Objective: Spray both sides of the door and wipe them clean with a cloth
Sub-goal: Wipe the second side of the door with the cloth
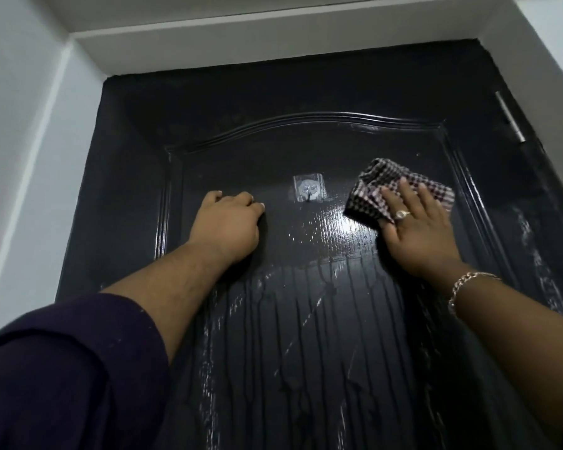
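This side of the black door (306,319) is already sprayed: drips streak the panel below both hands. The right hand (416,228) presses a checked cloth (384,186) flat under straight fingers, wiping just begun; the left hand (231,222) braces beside it, fingers curled, holding nothing; the far side likely remains

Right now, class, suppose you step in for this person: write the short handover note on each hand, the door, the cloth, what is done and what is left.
Right hand: fingers spread flat, pressing the checked cloth on the door, right of the clear stick-on hook.
Left hand: fingers curled, holding nothing, braced on the panel left of the hook.
Done: this face is sprayed; drips run down the lower panel.
Left: wipe off the drips and the rest of this face. Other side and spray bottle not in view.
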